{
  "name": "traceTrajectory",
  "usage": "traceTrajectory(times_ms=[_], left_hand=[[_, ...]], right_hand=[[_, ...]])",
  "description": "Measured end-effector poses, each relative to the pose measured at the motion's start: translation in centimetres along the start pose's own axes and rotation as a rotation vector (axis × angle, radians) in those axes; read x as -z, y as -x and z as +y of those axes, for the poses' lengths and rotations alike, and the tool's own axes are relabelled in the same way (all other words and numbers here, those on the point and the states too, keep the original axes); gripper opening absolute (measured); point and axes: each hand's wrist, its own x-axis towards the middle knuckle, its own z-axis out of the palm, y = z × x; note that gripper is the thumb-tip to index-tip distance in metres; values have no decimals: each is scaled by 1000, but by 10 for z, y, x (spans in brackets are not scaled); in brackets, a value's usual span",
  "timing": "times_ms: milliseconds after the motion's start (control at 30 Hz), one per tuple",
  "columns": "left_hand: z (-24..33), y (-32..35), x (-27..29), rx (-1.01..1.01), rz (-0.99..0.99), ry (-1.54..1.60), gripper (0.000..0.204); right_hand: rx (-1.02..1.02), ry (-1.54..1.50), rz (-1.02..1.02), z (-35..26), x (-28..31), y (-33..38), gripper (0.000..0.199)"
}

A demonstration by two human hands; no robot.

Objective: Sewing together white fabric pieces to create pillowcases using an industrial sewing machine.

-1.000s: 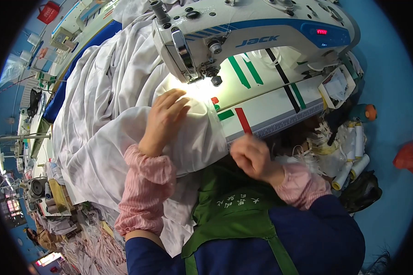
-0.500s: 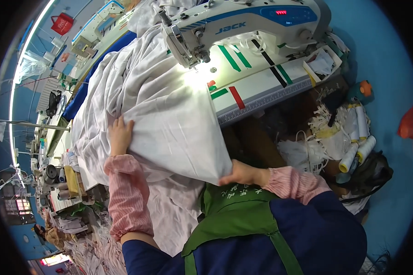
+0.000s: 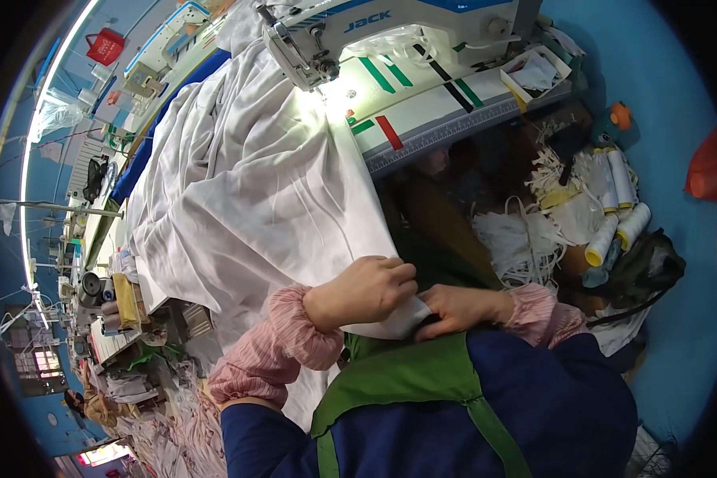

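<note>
A large white cloth (image 3: 271, 211) is draped over the sewing table and runs up under the head of a white and blue sewing machine (image 3: 374, 28), where a lamp glares near the needle. Its right edge hangs toward my lap. My left hand (image 3: 366, 291) is closed on that edge, knuckles up. Right beside it, my right hand (image 3: 462, 309) pinches the cloth's near corner (image 3: 402, 319), partly hiding it. Pink striped sleeve covers are on both my forearms, and a green apron (image 3: 398, 374) lies just below the hands.
A ruler strip (image 3: 454, 119) edges the table, with coloured tape pieces on top. A small box (image 3: 536, 76) stands at its right end. Thread cones (image 3: 613, 231) and white scraps (image 3: 518, 243) lie to the right. Another sewing machine (image 3: 163, 48) is at the far left.
My left hand has left the cloth's middle and moved right, closing on the edge beside my right hand. The cloth now bunches into folds. The view has shifted slightly.
</note>
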Motion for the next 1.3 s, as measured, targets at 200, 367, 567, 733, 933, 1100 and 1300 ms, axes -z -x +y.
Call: traceTrajectory(times_ms=[200, 367, 567, 733, 933, 1100, 1300], left_hand=[[-3, -11, -3, -108, 42, 79, 16], [-75, -11, 8, 243, 352, 260, 40], [-197, 5, 4, 552, 522, -292, 29], [-235, 8, 18, 564, 497, -291, 35], [-284, 7, 39, 578, 481, -355, 37], [-319, 10, 56, 674, 334, -223, 37], [-370, 16, 68, 689, 236, -229, 39]], right_hand=[[297, 814, 630, 20, 49, -28, 28], [346, 788, 700, 51, 39, -39, 22], [200, 665, 690, 64, 53, -50, 25], [165, 688, 669, 70, 81, -70, 22], [125, 662, 651, 70, 111, -96, 29], [114, 727, 649, 66, 135, -120, 27], [113, 770, 651, 67, 163, -147, 27]])
